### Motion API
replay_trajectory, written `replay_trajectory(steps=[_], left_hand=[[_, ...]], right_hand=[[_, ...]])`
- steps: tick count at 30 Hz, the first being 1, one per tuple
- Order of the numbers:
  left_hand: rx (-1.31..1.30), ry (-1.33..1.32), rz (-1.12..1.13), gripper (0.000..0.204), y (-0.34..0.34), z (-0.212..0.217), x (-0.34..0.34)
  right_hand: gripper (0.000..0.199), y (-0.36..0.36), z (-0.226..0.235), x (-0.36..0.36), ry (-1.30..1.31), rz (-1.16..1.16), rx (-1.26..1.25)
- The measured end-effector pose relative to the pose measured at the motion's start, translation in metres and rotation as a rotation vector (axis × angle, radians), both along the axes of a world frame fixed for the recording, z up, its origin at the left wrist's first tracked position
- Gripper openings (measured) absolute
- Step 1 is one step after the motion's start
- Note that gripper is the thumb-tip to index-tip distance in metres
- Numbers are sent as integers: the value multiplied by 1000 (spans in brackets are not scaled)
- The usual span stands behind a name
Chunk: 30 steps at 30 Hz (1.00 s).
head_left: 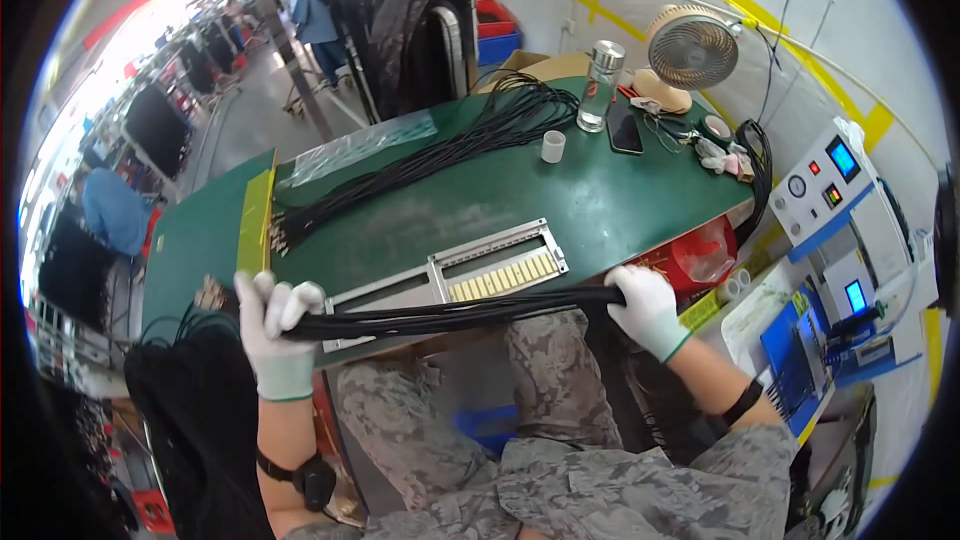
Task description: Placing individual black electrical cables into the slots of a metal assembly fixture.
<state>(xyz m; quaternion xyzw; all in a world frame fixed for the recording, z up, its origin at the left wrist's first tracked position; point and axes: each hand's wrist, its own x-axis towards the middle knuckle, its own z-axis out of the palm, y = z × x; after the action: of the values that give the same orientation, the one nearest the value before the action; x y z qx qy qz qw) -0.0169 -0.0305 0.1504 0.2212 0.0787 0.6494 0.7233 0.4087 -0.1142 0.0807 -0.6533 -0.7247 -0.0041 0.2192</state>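
A bundle of black cables (450, 314) stretches level between my two white-gloved hands, just in front of the green table's (480, 202) near edge. My left hand (274, 325) is closed around one end of the bundle. My right hand (646, 306) grips the other end. Right behind the bundle, a long metal fixture (455, 274) with a row of pale slots lies on the table. A second, larger spread of black cables (420, 155) runs diagonally across the tabletop.
A glass bottle (600, 85), small white cup (552, 146), black phone (625, 128) and desk fan (692, 48) stand at the table's far right. White test machines with small screens (845, 210) sit to my right. A clear plastic bag (365, 145) lies far left. More black cables (190, 360) hang at my left.
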Motion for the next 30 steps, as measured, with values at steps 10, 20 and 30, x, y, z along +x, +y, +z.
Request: replay_trajectory(steps=[10, 20, 30], left_hand=[[-288, -169, 479, 35, 75, -52, -153], [-399, 1115, 310, 56, 113, -115, -80], [557, 2102, 403, 18, 36, -104, -77]], right_hand=[[12, 227, 166, -142, -542, 353, 521], [65, 300, -11, -86, -292, 337, 10], [70, 120, -33, -113, -155, 747, -120]])
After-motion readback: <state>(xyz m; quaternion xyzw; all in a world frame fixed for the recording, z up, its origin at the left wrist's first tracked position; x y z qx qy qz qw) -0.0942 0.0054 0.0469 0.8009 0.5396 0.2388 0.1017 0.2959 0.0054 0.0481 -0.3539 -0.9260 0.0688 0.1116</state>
